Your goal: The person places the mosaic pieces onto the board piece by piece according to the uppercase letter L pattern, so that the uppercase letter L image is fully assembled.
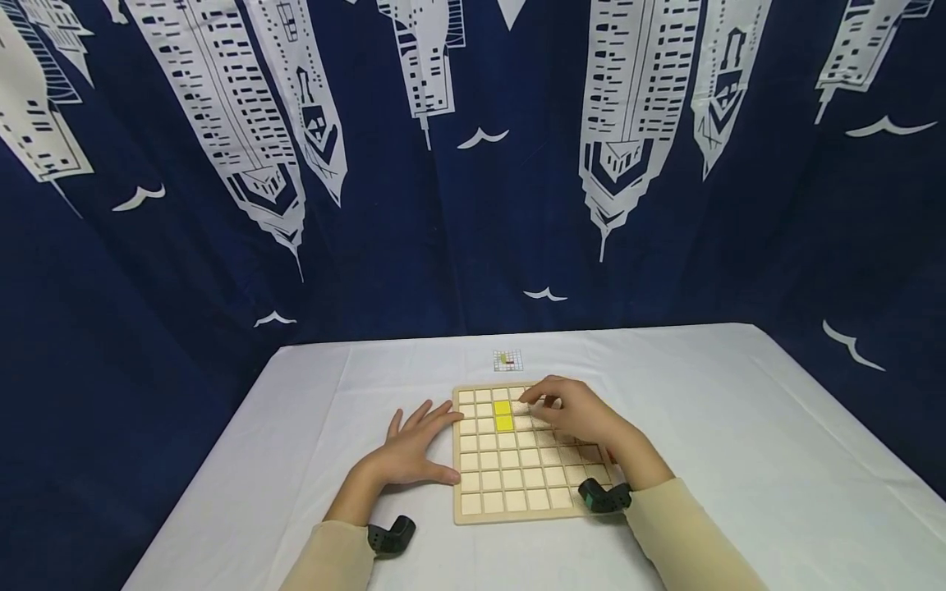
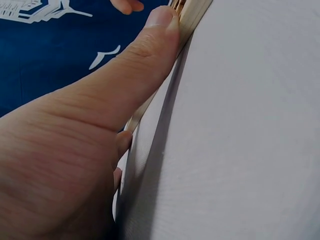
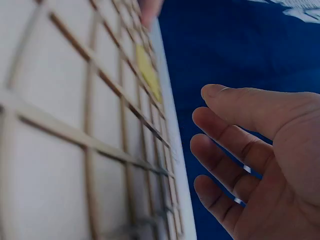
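A square wooden grid board [image 1: 517, 518] with pale square cells lies on the table. Two yellow squares [image 1: 503, 415] sit one above the other in its upper part. My left hand [image 1: 410, 453] is spread at the board's left side, its thumb [image 2: 142, 57] and fingertips right at the edge. Over the board's upper right hovers my right hand [image 1: 580, 410], just right of the yellow squares, its fingers loosely bent. In the right wrist view, nothing shows between that hand's thumb [image 3: 250, 107] and fingers, which are apart from the board. The hand and forearm hide the board's right side.
Behind the board lies a small card [image 1: 507, 360] printed with a grid and coloured squares. A white cloth [image 1: 355, 460] covers the table. At the back hangs a dark blue curtain [image 1: 443, 263] with white buildings and birds. Black wrist cameras [image 1: 392, 538] sit at both sleeves.
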A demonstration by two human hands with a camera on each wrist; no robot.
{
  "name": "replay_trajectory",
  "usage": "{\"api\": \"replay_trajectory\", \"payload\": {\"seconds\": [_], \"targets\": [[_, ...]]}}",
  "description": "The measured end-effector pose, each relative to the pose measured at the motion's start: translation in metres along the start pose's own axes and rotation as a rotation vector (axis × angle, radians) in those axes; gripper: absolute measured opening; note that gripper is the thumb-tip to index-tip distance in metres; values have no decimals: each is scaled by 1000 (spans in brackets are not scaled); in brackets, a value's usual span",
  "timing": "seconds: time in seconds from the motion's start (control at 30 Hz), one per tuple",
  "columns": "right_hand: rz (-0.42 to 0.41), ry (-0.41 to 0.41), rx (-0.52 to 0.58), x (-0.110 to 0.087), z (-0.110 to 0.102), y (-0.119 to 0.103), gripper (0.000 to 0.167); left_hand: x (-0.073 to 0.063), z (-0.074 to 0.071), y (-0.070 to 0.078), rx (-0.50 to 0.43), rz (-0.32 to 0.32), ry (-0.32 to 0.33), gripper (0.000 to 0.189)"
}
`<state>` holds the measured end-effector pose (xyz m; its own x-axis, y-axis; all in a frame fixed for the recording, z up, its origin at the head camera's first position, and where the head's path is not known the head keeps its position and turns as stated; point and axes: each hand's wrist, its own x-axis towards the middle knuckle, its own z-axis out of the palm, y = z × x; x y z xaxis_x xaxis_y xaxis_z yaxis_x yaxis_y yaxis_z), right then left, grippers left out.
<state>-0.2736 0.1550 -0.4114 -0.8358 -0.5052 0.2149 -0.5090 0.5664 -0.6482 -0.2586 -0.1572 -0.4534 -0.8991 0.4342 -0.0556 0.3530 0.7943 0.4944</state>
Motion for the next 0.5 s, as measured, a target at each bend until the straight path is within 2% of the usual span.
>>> {"api": "replay_trajectory", "payload": {"seconds": [0.1, 0.3, 0.5], "targets": [[34, 49, -19, -3, -13, 6, 24, 0, 0, 1, 8, 2, 7, 97], [163, 136, -59, -12, -38, 19, 25, 0, -1, 2, 12, 2, 13, 96], [262, 146, -93, -23, -51, 34, 26, -1, -1, 3, 14, -1, 6, 96]]}}
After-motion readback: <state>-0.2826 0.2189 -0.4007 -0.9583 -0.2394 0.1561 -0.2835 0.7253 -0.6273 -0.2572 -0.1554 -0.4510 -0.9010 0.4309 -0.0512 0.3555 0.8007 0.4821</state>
